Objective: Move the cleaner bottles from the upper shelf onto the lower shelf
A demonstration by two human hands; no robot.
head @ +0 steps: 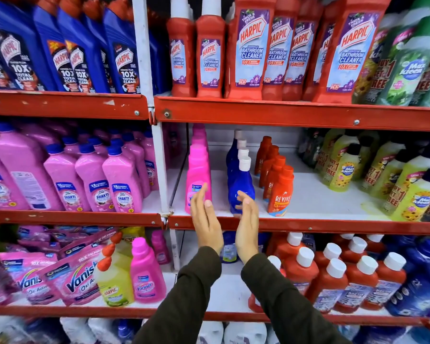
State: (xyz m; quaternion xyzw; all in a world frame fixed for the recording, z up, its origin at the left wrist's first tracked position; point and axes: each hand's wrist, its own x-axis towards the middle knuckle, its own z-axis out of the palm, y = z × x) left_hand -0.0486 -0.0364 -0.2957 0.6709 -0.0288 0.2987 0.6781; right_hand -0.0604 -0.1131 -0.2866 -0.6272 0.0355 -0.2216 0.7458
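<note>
Filling red-edged shop shelves [296,115], cleaner bottles [252,45], white shelf boards [315,194]

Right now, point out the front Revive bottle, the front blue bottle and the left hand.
Revive bottle [281,194]: head view, orange label.
Blue bottle [241,187]: head view, body.
Left hand [205,219]: head view, back.

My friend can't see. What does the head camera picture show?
Two empty hands, left hand and right hand, reach toward a pink bottle and a blue bottle on a red store shelf crowded with cleaners.
</note>
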